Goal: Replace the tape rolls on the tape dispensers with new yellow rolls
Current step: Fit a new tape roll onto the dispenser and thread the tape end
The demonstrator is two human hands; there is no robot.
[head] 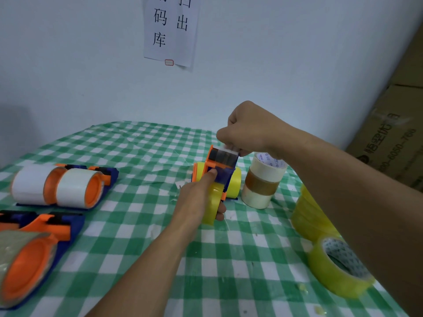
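An orange and blue tape dispenser with a yellow roll on it is held up over the table's middle. My left hand grips it around the roll from below. My right hand pinches the tape end at the dispenser's top, by the cutter. Another dispenser with a yellow roll stands just behind. Two dispensers with white rolls lie at the left. One with a clear roll lies at the near left. Loose yellow rolls sit at the right: one lying flat and a stack.
A stack of used rolls, white and brown, stands right of the held dispenser. The green checked tablecloth covers the table. Cardboard boxes lean at the far right. A paper sign hangs on the wall.
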